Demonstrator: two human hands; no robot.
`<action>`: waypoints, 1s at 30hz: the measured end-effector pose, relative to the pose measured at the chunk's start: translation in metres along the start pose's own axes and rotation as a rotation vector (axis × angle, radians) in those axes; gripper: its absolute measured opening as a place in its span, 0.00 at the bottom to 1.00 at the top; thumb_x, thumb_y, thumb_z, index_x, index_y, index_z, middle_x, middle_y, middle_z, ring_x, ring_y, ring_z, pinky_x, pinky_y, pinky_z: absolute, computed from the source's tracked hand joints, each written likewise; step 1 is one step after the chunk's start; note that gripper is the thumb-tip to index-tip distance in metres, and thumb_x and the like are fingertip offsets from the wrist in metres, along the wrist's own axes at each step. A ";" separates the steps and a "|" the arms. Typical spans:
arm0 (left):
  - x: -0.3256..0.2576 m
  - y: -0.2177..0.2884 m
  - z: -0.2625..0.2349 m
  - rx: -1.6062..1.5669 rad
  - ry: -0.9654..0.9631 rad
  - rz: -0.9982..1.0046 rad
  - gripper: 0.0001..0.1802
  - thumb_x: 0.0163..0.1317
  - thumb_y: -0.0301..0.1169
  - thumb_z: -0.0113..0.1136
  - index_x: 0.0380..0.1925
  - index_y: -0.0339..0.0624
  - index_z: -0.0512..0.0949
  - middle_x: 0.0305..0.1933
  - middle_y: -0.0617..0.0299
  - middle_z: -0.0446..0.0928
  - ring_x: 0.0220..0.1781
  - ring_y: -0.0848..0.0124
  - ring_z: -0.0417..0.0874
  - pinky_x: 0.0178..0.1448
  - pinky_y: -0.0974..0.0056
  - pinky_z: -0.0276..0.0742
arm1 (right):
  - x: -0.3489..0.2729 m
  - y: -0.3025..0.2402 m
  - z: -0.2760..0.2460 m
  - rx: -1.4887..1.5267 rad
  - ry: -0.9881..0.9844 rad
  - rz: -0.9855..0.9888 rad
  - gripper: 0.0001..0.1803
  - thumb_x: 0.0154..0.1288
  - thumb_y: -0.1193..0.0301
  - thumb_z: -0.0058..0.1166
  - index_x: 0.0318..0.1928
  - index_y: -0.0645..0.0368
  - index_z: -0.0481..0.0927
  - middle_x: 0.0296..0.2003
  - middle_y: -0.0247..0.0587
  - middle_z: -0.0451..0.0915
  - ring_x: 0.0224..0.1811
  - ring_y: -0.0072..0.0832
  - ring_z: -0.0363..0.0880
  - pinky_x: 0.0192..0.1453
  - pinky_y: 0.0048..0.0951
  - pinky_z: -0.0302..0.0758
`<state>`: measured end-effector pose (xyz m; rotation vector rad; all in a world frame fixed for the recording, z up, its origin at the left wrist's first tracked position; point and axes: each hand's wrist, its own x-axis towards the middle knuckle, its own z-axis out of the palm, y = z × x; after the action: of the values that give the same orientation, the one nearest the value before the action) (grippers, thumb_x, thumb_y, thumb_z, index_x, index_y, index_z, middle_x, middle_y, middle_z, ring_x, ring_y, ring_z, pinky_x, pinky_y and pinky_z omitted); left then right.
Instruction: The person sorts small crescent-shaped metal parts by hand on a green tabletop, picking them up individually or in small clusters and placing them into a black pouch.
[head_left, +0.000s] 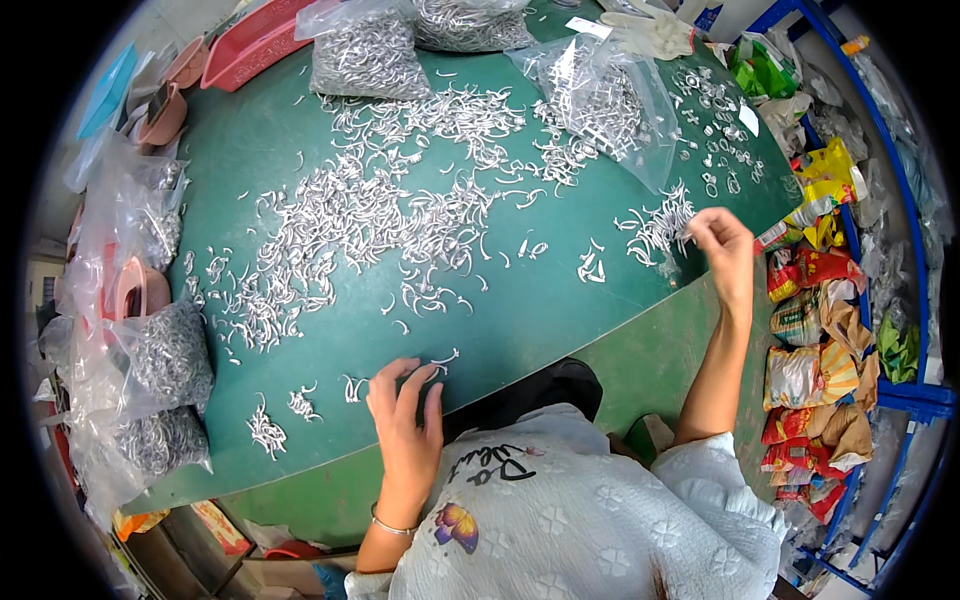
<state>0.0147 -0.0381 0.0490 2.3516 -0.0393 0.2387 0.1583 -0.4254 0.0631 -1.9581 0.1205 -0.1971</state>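
Clear plastic bags (168,355) line the table's (500,340) left edge, presumably leaving the middle for the loose metal heap (350,205). The left hand (403,412) hangs with fingers bent and parted, apparently gripping nothing, beside a piece (446,358). Rightward, at a small pile (658,226), the right hand's (728,248) fingertips meet, suiting slim pieces; whether they hold one, I cannot tell.

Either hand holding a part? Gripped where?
Cannot tell. Left hand: fingers at a curved metal piece, hold unclear. Right hand: fingers beside a metal pile, contact unclear.

Bright, even light (black fisheye corners).
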 end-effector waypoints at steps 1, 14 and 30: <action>0.001 0.001 0.000 -0.005 -0.006 0.003 0.17 0.56 0.20 0.64 0.47 0.40 0.79 0.51 0.54 0.74 0.54 0.57 0.74 0.57 0.57 0.65 | 0.000 0.008 0.000 -0.050 -0.070 0.038 0.03 0.63 0.80 0.59 0.38 0.65 0.81 0.27 0.28 0.79 0.30 0.13 0.74 0.35 0.17 0.70; 0.003 0.011 0.000 -0.036 -0.004 0.066 0.16 0.56 0.19 0.64 0.45 0.40 0.79 0.49 0.55 0.75 0.52 0.58 0.75 0.55 0.58 0.65 | 0.022 -0.011 0.022 -0.812 -0.054 0.003 0.08 0.58 0.74 0.59 0.38 0.60 0.84 0.29 0.52 0.82 0.35 0.49 0.82 0.40 0.41 0.75; -0.002 0.007 -0.002 -0.055 -0.013 0.053 0.16 0.56 0.20 0.64 0.46 0.41 0.79 0.48 0.56 0.76 0.51 0.58 0.75 0.55 0.57 0.65 | 0.035 -0.008 0.011 -0.759 -0.111 0.126 0.09 0.54 0.73 0.64 0.35 0.63 0.83 0.27 0.47 0.83 0.30 0.37 0.83 0.37 0.36 0.75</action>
<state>0.0118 -0.0417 0.0548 2.2998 -0.1138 0.2452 0.1952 -0.4182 0.0691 -2.6986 0.2744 0.0565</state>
